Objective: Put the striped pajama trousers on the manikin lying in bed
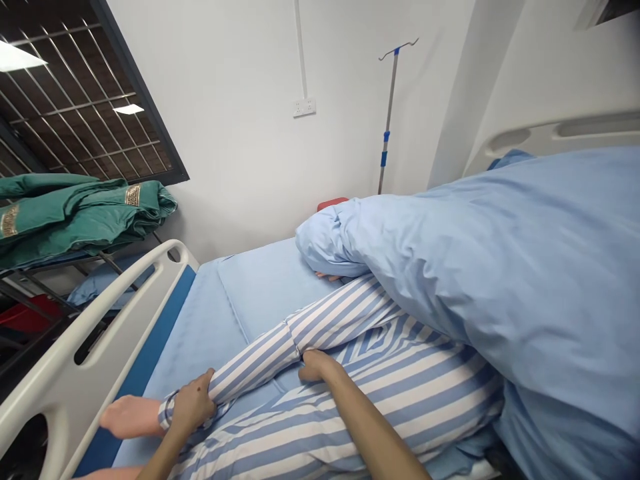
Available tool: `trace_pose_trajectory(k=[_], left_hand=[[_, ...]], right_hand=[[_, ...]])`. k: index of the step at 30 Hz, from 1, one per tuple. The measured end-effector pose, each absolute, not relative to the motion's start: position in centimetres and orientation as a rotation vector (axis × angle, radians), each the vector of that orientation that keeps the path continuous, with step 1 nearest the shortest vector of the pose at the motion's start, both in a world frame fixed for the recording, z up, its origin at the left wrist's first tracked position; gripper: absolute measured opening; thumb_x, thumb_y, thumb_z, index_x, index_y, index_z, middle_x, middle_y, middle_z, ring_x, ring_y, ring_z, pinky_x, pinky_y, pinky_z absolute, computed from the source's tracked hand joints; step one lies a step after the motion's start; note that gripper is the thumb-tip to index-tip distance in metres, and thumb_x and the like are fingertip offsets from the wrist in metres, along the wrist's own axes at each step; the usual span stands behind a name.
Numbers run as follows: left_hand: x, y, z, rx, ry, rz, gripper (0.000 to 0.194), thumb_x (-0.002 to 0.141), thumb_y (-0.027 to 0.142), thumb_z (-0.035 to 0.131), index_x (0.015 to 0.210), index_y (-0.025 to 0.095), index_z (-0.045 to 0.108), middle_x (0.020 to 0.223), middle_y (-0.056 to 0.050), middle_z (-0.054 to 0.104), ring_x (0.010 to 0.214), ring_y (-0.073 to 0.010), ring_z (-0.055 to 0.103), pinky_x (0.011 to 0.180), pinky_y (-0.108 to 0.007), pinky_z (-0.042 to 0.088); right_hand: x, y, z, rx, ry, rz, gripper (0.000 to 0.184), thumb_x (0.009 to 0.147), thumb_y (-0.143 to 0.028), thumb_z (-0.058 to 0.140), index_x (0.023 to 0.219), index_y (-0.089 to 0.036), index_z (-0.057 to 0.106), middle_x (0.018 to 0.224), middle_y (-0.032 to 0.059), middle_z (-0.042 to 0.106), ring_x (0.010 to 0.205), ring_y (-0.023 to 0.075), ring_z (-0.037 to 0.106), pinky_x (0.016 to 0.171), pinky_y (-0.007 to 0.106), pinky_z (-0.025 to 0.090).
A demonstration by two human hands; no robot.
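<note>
A figure in blue-and-white striped pajamas lies on the bed, its far leg (260, 353) slightly bent at the knee. My left hand (194, 400) is closed round this leg's shin, just above the bare foot (131, 417). At the knee, my right hand (320, 367) grips from the near side, its fingertips hidden beneath the leg. The near leg (300, 440) rests along the mattress under my right forearm. A light blue quilt (475, 253) covers the upper body, and a bit of a hand (327, 276) shows under its edge.
A cream footboard (115, 333) stands at the left end of the light blue sheet (270, 273). Green folded covers (85, 213) lie on a rack below a barred window (80, 87). Behind the bed rises an IV pole (390, 113), with a red object (333, 203) near its base.
</note>
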State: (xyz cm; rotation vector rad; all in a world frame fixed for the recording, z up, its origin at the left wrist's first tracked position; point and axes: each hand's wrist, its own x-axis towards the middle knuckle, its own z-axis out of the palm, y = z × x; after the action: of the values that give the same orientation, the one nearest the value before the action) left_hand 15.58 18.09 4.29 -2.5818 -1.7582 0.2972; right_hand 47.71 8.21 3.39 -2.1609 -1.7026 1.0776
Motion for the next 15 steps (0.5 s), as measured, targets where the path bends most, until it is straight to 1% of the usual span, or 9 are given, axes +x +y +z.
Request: trace_pose_trajectory(k=[5,8,10,12,14,15], left_hand=[[15.4,18.5,3.9,-2.583,-1.765,0.282,0.062,0.065,0.016,0.046,0.127,0.021,0.043,0.116,-0.009,0.062,0.101,-0.0281,0.059,0.079,-0.037,0.042],[15.7,18.6,4.2,-2.569,-1.784,0.293,0.062,0.065,0.016,0.047,0.126,0.022,0.044,0.113,-0.009,0.063,0.099,-0.0285,0.059,0.078,-0.037,0.042],[16.0,18.6,4.6,-2.568,-1.813,0.301,0.063,0.064,0.015,0.048,0.126,0.023,0.044,0.11,-0.009,0.064,0.097,-0.0283,0.06,0.078,-0.037,0.042],[16.2,18.6,5.0,-2.558,-1.855,0.304,0.063,0.064,0.014,0.048,0.126,0.025,0.043,0.11,-0.008,0.065,0.097,-0.0276,0.06,0.078,-0.036,0.043],[16.4,18.6,5.4,-2.544,-1.889,0.306,0.063,0.065,0.013,0.046,0.127,0.024,0.042,0.113,-0.008,0.063,0.1,-0.0271,0.059,0.081,-0.036,0.042],[16.5,18.6,5.5,-2.54,-1.908,0.307,0.063,0.066,0.012,0.045,0.128,0.023,0.041,0.117,-0.008,0.062,0.102,-0.0271,0.058,0.083,-0.036,0.042]], right_hand=[[47.7,8.0,2.9,-2.19,-1.62,1.114,0.053,0.057,-0.022,0.059,0.108,-0.009,0.062,0.116,0.0207,0.059,0.107,0.0338,0.056,0.087,0.037,0.044],[47.9,7.9,2.7,-2.166,-1.552,1.119,0.053,0.058,-0.024,0.06,0.11,-0.009,0.059,0.118,0.0211,0.058,0.109,0.0344,0.054,0.087,0.039,0.043],[48.0,7.8,2.7,-2.131,-1.509,1.122,0.051,0.059,-0.026,0.06,0.108,-0.01,0.058,0.117,0.0203,0.058,0.108,0.0333,0.054,0.085,0.038,0.043],[48.0,7.7,2.8,-2.095,-1.484,1.124,0.049,0.062,-0.03,0.06,0.107,-0.012,0.055,0.112,0.0175,0.059,0.099,0.0289,0.058,0.077,0.035,0.045],[47.8,7.7,3.2,-2.021,-1.417,1.184,0.044,0.067,-0.036,0.057,0.106,-0.015,0.052,0.096,0.0112,0.063,0.076,0.0197,0.061,0.06,0.029,0.045],[47.6,7.8,3.5,-1.938,-1.34,1.249,0.041,0.07,-0.038,0.054,0.105,-0.017,0.049,0.085,0.0063,0.062,0.062,0.0146,0.057,0.051,0.025,0.041]])
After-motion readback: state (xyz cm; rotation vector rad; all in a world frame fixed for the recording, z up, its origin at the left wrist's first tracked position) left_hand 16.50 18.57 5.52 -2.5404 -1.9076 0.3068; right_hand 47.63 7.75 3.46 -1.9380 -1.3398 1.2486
